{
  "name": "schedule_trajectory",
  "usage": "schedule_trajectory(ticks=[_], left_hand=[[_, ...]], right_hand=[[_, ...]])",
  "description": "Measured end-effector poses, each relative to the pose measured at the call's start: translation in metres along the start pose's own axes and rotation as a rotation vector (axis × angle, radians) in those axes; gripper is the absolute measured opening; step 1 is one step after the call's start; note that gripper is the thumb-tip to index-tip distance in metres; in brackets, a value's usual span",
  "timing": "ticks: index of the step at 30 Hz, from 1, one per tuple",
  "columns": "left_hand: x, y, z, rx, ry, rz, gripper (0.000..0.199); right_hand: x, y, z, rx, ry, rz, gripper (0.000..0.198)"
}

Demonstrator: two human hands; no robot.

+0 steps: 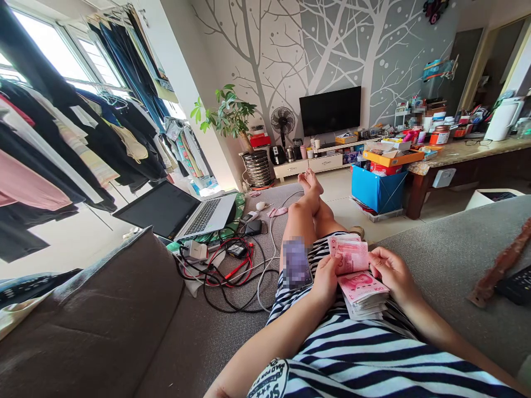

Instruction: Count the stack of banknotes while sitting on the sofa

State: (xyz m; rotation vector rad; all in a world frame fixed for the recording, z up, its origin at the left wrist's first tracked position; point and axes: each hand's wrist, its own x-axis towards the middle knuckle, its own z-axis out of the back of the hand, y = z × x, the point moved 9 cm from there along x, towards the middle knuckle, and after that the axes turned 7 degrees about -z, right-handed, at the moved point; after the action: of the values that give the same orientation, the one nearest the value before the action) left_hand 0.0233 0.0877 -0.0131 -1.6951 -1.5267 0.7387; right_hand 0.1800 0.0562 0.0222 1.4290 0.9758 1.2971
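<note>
On the grey sofa (232, 331), the person's legs (299, 218) stretch out from a striped garment (365, 356), and over it lies a stack of banknotes (362, 288). Just beyond, the left hand (326, 281) and right hand (392, 272) pinch the upper notes (354, 256) between fingers; the step appears to be leafing through them, and the next move calls for a light, separating touch

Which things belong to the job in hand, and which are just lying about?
In the job:
- left hand
- right hand
- pink banknotes between them
- banknote stack below

Lying about:
- laptop
- tangled cables
- blue bin
- television
</note>
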Motion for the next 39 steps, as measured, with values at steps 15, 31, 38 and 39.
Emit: schedule_trajectory(ticks=[15,31,38,39], left_hand=[[0.003,0.002,0.007,0.024,-0.046,-0.008,0.035],[0.001,-0.011,0.008,0.119,-0.087,-0.086,0.034],[0.002,-0.004,0.013,0.094,-0.108,-0.055,0.032],[0.002,-0.003,0.014,0.087,-0.111,-0.05,0.032]], right_hand=[[0.004,-0.008,0.009,-0.056,-0.089,0.015,0.047],[0.0,0.004,0.008,0.001,-0.076,0.021,0.043],[0.0,0.003,0.011,0.036,-0.114,0.011,0.036],[-0.001,0.004,0.01,0.034,-0.11,0.017,0.036]])
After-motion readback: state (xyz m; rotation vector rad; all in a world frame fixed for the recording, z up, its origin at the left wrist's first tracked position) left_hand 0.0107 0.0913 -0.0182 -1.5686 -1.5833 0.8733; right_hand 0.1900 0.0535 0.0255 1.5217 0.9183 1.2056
